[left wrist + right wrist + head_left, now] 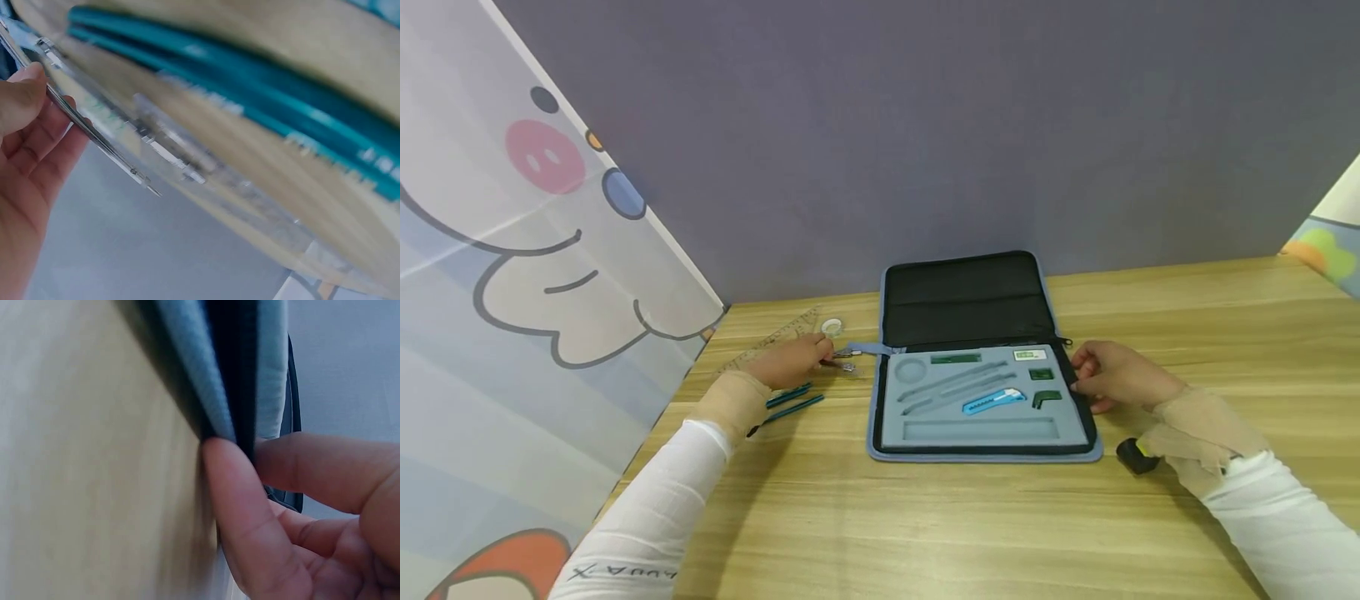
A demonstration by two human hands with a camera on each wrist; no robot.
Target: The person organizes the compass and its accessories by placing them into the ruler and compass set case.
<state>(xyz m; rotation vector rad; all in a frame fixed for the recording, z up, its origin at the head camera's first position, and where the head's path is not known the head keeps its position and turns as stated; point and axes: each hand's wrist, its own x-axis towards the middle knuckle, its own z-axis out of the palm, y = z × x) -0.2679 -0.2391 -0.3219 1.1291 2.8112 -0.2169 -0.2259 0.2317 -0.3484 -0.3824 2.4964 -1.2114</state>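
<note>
My left hand (pixel 793 360) is left of an open zip case (pixel 985 458). It pinches a slim metal drawing compass (pixel 112 150) between thumb and fingers, pointed tip outward. Another metal instrument (pixel 165 153) lies just beyond it on the table, partly blurred. At the case's right edge, my right hand (pixel 1112 379) grips the rim, with thumb and finger on either side of it in the right wrist view. The grey foam insert (pixel 955 442) holds a light blue utility knife (pixel 994 401), a white eraser (pixel 1030 355) and small green pieces; several of its slots are bare.
Dark teal pencils (pixel 793 408) lie below my left hand. Behind it are a clear set square (pixel 775 340) and a small round white item (pixel 831 327). A black item (pixel 1135 457) is beside my right wrist. A grey panel (pixel 970 142) stands behind the table.
</note>
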